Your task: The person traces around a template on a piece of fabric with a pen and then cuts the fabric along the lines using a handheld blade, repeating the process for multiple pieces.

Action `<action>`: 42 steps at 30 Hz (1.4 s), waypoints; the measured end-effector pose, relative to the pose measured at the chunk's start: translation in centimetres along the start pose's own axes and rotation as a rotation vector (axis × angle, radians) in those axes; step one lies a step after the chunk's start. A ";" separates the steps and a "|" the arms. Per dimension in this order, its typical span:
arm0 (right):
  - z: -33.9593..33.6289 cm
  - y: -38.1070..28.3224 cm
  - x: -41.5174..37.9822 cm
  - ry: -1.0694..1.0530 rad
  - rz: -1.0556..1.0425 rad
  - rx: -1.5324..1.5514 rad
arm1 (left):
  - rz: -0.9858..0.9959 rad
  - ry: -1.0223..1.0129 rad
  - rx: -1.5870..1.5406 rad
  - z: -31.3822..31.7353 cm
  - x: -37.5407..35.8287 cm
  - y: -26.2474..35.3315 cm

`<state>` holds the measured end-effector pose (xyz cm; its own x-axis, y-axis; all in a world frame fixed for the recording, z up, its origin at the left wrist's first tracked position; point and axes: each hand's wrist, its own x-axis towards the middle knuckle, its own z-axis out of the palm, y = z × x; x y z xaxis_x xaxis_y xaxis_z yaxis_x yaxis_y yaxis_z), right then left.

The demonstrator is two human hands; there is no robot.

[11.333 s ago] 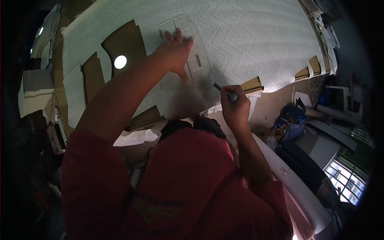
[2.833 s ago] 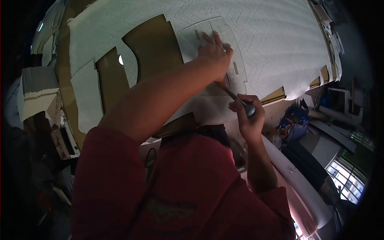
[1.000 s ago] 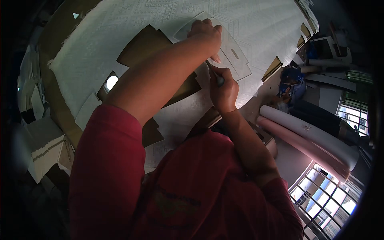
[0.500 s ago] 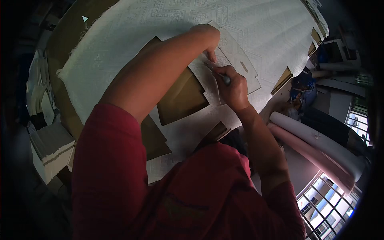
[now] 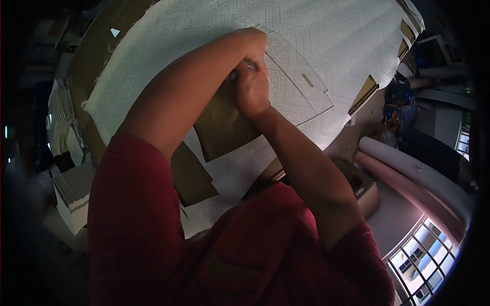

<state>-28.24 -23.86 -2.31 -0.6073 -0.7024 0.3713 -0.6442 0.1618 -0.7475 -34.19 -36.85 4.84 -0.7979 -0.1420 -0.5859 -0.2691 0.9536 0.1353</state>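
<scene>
Patterned white fabric [image 5: 204,20] covers the work surface under both hands. On it lies a clear plastic template [image 5: 301,76] with straight edges and a small slot. My left hand [image 5: 256,43] bends down at the template's left edge, its fingers hidden behind the right hand. Close beside it, my right hand [image 5: 252,91] is closed in a fist round a small tool with a greyish end, whose kind I cannot make out. Below the hands, a straight-edged brown area [image 5: 224,130] shows between parts of the fabric.
Another brown area [image 5: 191,176] lies nearer my body. Stacked pale sheets [image 5: 74,191] stand at the left. To the right are a white roll [image 5: 393,155], a pink roll [image 5: 398,178] and a barred window [image 5: 423,260]. A person in blue [image 5: 399,99] is at the far right.
My right hand has moved left and slightly up along the template's edge, now meeting the left hand. The left hand has shifted slightly left. The view has also shifted slightly.
</scene>
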 end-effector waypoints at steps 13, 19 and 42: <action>-17.6 -2.0 -16.9 -0.119 0.022 0.047 | -0.056 0.043 -0.049 1.0 -0.2 0.1; -23.2 1.6 -19.7 0.103 0.184 -0.142 | -0.093 0.238 -0.080 3.2 -2.2 0.5; -33.2 19.9 -1.2 -0.247 -0.192 0.372 | -0.608 0.927 -0.388 15.5 -4.7 24.1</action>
<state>-55.74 3.20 0.63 -0.3362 -0.8460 0.4137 -0.4969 -0.2138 -0.8411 -28.62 -9.09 -1.53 -0.5257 -0.8380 0.1460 -0.7599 0.5398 0.3623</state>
